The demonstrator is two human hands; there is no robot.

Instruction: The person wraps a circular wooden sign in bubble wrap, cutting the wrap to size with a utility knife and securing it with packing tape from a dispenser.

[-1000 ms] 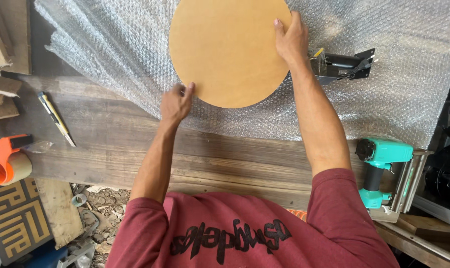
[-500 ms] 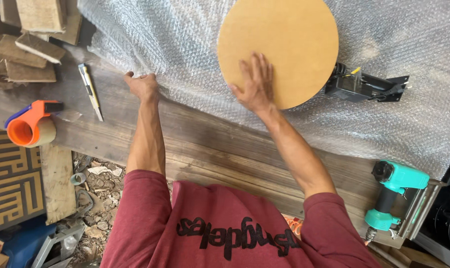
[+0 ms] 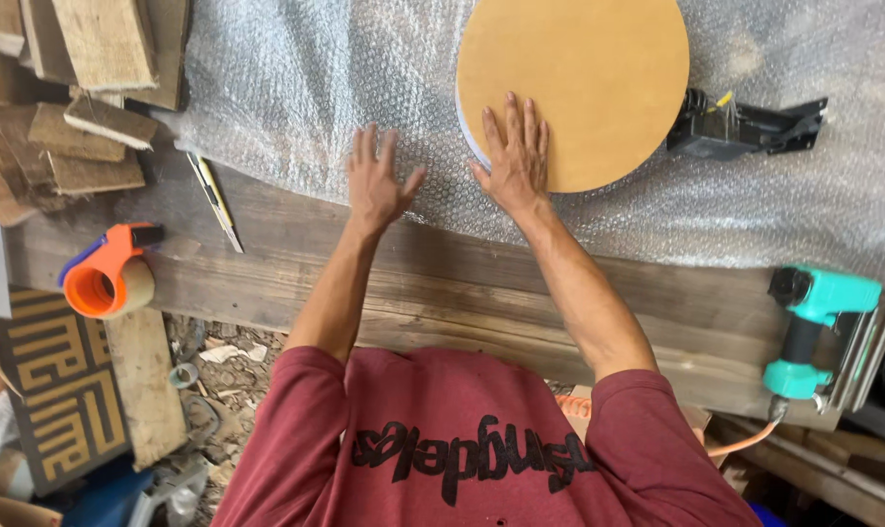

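A sheet of bubble wrap covers the wooden bench; a round wooden disc lies on it; the right hand presses flat on the disc's near edge, fingers spread; the left hand rests open-fingered on the wrap beside it.

A round tan wooden disc was laid flat in the upper middle of the frame, its top edge cut off by the frame. It was spread over a sheet of clear bubble wrap, which covered the upper part of the frame.
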